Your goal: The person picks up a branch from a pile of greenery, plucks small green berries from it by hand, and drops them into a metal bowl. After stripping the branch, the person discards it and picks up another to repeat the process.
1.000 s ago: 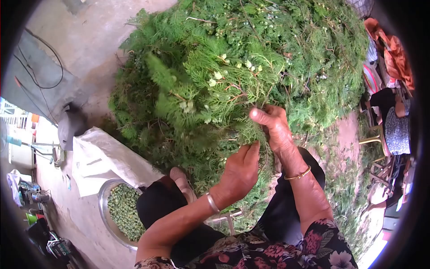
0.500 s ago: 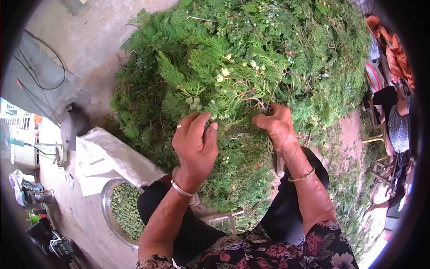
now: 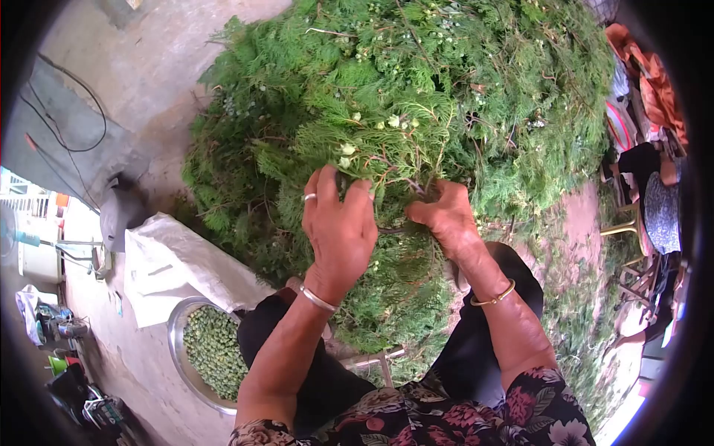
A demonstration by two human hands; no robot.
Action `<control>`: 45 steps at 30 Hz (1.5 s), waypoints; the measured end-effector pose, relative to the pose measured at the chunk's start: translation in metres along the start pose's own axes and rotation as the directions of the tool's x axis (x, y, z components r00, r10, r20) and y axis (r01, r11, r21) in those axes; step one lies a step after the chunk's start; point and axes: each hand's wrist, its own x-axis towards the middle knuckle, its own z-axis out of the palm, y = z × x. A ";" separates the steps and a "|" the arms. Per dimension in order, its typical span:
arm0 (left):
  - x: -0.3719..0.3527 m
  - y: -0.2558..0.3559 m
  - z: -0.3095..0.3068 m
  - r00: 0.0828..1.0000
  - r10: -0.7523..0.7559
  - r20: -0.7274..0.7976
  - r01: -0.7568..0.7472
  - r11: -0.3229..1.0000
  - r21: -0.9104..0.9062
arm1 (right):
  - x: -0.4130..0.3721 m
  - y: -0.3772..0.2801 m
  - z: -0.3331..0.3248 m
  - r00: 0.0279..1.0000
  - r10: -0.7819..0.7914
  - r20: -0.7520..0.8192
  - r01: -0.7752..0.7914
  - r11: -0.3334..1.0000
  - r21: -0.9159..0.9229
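My right hand (image 3: pixel 446 219) is closed around the woody stem of a leafy green branch (image 3: pixel 398 160), which points up and to the left. Pale green cones (image 3: pixel 347 150) stand out among its sprays. At the branch's left side is my left hand (image 3: pixel 338 219), its fingers curled into the foliage; its fingertips are partly hidden, and whatever they grip cannot be made out. Both hands are over a large heap of cut green branches (image 3: pixel 520 82). A metal basin (image 3: pixel 175 338) holding many small green cones (image 3: pixel 216 353) rests on the floor at the lower left.
A white sack (image 3: pixel 160 256) lies beside the basin. Dark cables (image 3: pixel 89 145) and a grey cloth-like object (image 3: pixel 121 212) are at the left. Another person in patterned clothing (image 3: pixel 662 212) is at the right edge, near an orange cloth (image 3: pixel 651 82) and chairs.
My left hand has moved right and slightly up, its fingers now in the foliage. My right hand has shifted a little left, and the branch has moved left and down with it.
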 end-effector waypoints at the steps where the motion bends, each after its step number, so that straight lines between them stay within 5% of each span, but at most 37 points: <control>1: -0.001 0.004 0.000 1.000 0.002 0.001 -0.002 1.000 -0.001 | 0.000 0.000 0.000 1.000 0.015 0.000 -0.015 1.000 0.019; 7: -0.034 0.024 0.018 0.985 0.113 0.131 -0.090 0.981 -0.173 | -0.003 -0.005 -0.004 0.999 -0.030 0.044 0.027 0.998 0.065; 8: -0.030 0.024 0.026 0.990 0.143 -0.015 -0.143 0.961 -0.238 | -0.004 -0.007 -0.004 0.998 -0.006 0.058 -0.001 0.993 0.122; 13: -0.038 0.037 0.021 0.985 0.146 0.093 -0.129 0.977 -0.172 | -0.008 -0.009 -0.003 0.990 -0.032 0.134 0.021 0.996 0.086; 17: -0.046 0.048 0.021 0.987 0.031 0.161 0.020 0.951 -0.308 | -0.016 -0.030 -0.003 0.990 0.035 0.137 -0.023 0.996 -0.083; 21: -0.045 0.041 0.011 0.962 -0.007 0.275 0.121 0.909 -0.400 | -0.001 0.003 -0.002 0.993 -0.054 0.103 0.055 0.998 -0.008; 23: -0.036 0.032 0.000 0.962 -0.002 0.273 0.128 0.886 -0.445 | 0.005 0.012 -0.006 0.998 -0.050 0.026 0.054 0.980 -0.193; 25: -0.023 0.026 -0.016 0.965 -0.232 0.123 0.263 0.854 -0.449 | 0.002 0.006 -0.005 0.999 -0.025 -0.036 0.013 0.956 -0.293; 29: -0.021 0.001 -0.010 0.948 -0.317 0.029 0.309 0.895 -0.320 | 0.000 0.000 0.002 0.989 -0.063 -0.135 -0.017 0.851 -0.524; 34: -0.029 -0.004 0.015 0.910 -0.401 0.108 0.413 0.901 -0.135 | -0.010 -0.014 0.008 0.991 -0.050 -0.122 -0.043 0.751 -0.658; 37: -0.027 0.000 0.015 0.837 -0.513 0.191 0.543 0.738 -0.401 | -0.011 -0.014 0.007 0.990 -0.066 -0.124 -0.031 0.756 -0.654; 43: -0.014 -0.005 -0.006 0.843 -0.446 0.301 0.528 0.794 -0.301 | -0.015 -0.015 0.000 0.994 -0.079 -0.072 0.012 0.752 -0.660; 45: -0.013 -0.009 -0.007 0.712 -0.541 0.449 0.702 0.568 -0.429 | -0.016 -0.016 -0.002 0.995 -0.095 -0.044 0.039 0.724 -0.689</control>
